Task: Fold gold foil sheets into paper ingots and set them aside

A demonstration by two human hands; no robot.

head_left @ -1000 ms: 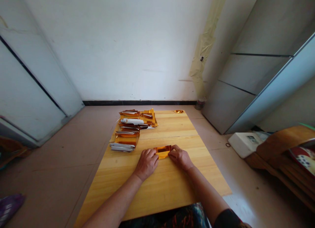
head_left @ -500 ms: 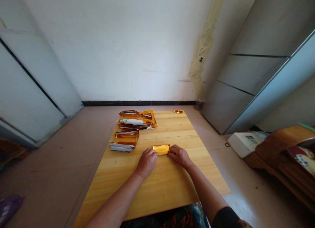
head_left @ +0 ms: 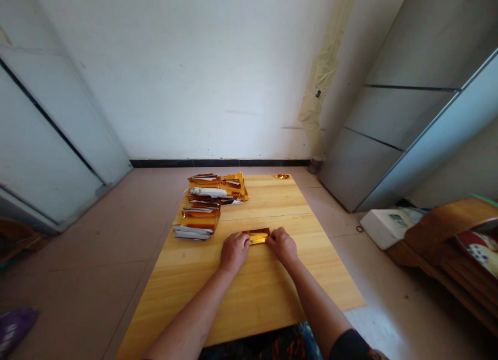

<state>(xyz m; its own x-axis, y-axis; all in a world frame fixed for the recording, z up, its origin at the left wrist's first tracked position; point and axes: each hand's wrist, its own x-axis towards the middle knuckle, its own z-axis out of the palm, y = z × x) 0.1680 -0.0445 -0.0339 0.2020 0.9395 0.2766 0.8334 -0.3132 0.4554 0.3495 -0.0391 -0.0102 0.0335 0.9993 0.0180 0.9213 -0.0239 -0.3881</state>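
Note:
A small piece of shiny gold foil paper (head_left: 259, 237) lies on the wooden table (head_left: 264, 292), its near part raised or folded over a darker strip. My left hand (head_left: 235, 252) is closed on its left end, and my right hand (head_left: 283, 246) pinches the right end. The fingertips of both hands are partly hidden behind the knuckles. Beyond my left hand, stacks of folded gold and white paper (head_left: 200, 217) stand at the table's far left, with a white bundle (head_left: 209, 192) among them.
A small gold foil scrap (head_left: 282, 176) rests at the table's far right corner. Behind the table is a white wall (head_left: 213, 90). A grey cabinet (head_left: 381, 121) and a white box (head_left: 383, 228) stand to the right; a purple object (head_left: 16, 329) lies on the floor at left.
The gold foil's near edge has been bent up, so the piece looks narrower and a dark strip shows along its far side. Both hands have shifted slightly and curled tighter.

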